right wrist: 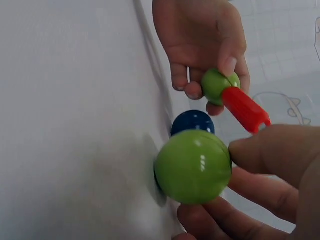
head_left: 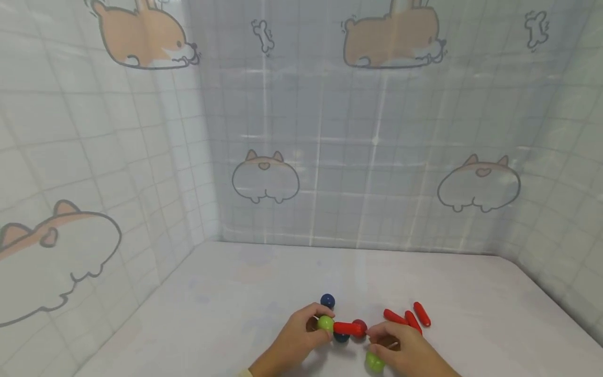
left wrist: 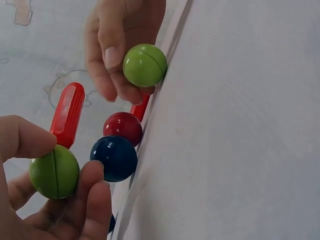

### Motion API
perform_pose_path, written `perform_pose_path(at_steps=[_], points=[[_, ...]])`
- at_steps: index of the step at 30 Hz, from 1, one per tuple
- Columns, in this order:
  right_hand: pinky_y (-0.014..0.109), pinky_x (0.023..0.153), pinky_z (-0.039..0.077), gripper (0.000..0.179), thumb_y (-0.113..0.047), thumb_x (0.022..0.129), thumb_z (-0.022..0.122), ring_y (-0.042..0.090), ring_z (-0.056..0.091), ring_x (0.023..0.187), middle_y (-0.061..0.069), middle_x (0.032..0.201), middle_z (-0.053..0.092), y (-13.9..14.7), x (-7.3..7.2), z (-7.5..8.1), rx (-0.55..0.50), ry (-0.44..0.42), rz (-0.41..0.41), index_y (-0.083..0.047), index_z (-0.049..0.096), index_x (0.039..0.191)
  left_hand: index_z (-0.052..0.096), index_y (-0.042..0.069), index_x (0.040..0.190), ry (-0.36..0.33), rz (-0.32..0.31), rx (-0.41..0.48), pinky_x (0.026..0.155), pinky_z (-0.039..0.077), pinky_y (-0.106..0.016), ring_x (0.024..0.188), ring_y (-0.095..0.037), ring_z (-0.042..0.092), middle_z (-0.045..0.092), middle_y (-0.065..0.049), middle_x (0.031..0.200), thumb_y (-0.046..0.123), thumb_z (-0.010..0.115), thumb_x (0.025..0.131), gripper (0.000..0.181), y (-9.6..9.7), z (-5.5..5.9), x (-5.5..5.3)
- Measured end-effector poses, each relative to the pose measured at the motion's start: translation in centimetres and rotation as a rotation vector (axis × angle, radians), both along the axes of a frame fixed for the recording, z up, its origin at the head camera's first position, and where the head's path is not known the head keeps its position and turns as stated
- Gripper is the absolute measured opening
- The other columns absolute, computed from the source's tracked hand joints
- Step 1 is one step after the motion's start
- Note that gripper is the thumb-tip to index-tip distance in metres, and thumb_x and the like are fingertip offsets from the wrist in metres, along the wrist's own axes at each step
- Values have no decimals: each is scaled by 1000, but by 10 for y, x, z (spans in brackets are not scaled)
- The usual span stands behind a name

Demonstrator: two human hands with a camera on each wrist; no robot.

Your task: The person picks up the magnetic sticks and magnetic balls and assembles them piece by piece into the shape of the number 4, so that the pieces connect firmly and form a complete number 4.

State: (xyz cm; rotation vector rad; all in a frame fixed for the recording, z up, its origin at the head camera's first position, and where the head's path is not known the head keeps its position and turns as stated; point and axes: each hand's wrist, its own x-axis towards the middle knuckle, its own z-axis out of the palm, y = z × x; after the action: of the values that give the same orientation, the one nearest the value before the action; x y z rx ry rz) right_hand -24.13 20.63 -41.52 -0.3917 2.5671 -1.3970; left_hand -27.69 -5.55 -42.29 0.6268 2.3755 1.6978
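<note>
My left hand (head_left: 298,335) pinches a green ball (left wrist: 54,171) between thumb and fingers. A red ribbed stick (left wrist: 68,115) is joined to this ball and points toward the right hand. My right hand (head_left: 405,345) has its thumb and fingers about a second green ball (right wrist: 193,166), close to the tabletop. The thumb tip touches that ball; some fingers are partly hidden behind it. Between the hands lie a red ball (left wrist: 123,129) and a dark blue ball (left wrist: 114,158), in or nearly in contact. The held stick covers part of both in the head view.
Another dark blue ball (head_left: 327,300) lies just beyond the left fingertips. Several red sticks (head_left: 422,314) lie beyond the right hand. The pale tabletop (head_left: 212,309) meets patterned curtains (head_left: 330,209) at the back and sides.
</note>
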Motion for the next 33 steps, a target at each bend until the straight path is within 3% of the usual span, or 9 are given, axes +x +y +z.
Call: perform_pose_path(at_steps=[7,15,22,26,30,33], points=[[38,78,55,34,-33,88,71,17,59,85,-3,100,68,15,8,1,50,45,64,-10,70,113,64,7,116,-55,-31,105,72,54,-28,81,-22,64,59,-6,103,5,64,86,30,5,4,-1],[29,75,54,28,-32,89,70,14,57,82,-9,96,66,1,6,0,41,68,117,-16,71,113,58,1,125,-127,-18,262,76,56,-33,87,-27,69,61,-12,105,11,60,93,34,0,9,-6],[33,79,54,27,-33,88,71,16,57,82,-7,96,64,1,6,1,56,57,116,-17,71,110,46,0,135,-160,3,317,77,56,-35,87,-28,69,62,-14,102,16,67,91,52,4,8,-6],[26,73,52,26,-35,87,72,14,55,78,-7,90,61,-1,7,-1,88,76,118,-20,72,109,40,-2,134,-181,33,337,78,56,-36,86,-28,69,67,-14,99,23,70,90,58,5,5,-7],[23,68,50,26,-32,86,73,13,55,75,-5,85,59,-8,9,-5,81,77,115,-19,73,109,45,1,125,-182,88,295,78,56,-35,86,-26,69,69,-11,99,31,71,89,53,2,0,-5],[23,67,49,26,-32,85,74,13,55,74,-5,85,60,-11,9,-8,73,69,100,-19,74,108,51,2,121,-178,89,298,78,56,-35,87,-26,69,68,-10,100,31,71,89,47,0,0,-3]])
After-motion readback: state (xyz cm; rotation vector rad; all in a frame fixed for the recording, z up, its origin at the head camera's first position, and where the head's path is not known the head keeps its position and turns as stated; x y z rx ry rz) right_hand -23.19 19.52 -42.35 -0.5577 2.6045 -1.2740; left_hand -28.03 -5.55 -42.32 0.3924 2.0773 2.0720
